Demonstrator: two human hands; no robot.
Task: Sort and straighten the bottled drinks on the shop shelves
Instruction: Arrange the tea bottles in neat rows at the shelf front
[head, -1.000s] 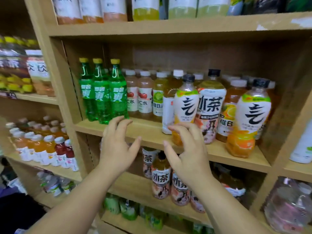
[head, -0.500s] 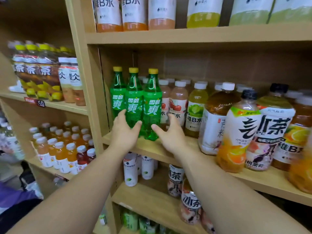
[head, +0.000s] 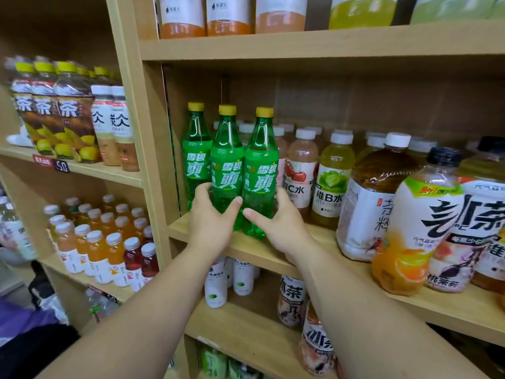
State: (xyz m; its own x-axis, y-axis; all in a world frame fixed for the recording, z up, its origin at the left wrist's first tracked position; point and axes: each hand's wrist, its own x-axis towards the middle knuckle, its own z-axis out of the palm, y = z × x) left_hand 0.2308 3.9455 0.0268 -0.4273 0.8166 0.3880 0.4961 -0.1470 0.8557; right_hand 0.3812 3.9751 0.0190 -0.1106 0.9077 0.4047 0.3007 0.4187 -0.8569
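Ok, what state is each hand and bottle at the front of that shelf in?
Left hand: grips the middle green bottle near its base.
Right hand: grips the right green bottle near its base.
Left green bottle: upright, capped.
Orange drink bottle: upright, capped, front row.

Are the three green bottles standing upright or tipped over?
Upright: the green bottles stand on the shelf, yellow caps on top, left hand and right hand round them.
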